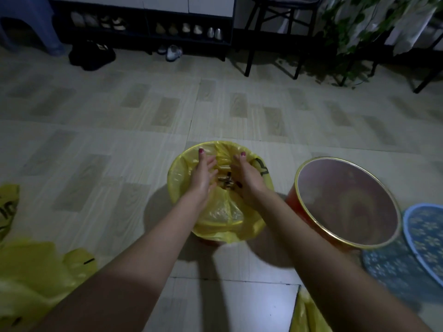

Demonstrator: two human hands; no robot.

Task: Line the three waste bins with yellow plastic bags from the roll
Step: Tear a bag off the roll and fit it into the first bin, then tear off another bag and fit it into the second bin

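A waste bin in the middle of the floor carries a yellow bag (223, 214) folded over its rim. Both my hands reach down into it. My left hand (202, 174) has straight fingers spread against the bag's inner left side. My right hand (244, 178) has straight fingers pressing the inner right side. The bin's dark bottom shows between my palms. A red bin with a gold rim (345, 202) stands unlined just to the right. A blue flowered bin (422, 233) lies at the right edge.
Loose yellow bags (36, 279) lie at the lower left, and another yellow piece (304, 315) at the bottom edge. A shoe rack (148, 27) lines the back wall, a black stool (273, 37) and a leafy plant (347, 32) stand at the back right.
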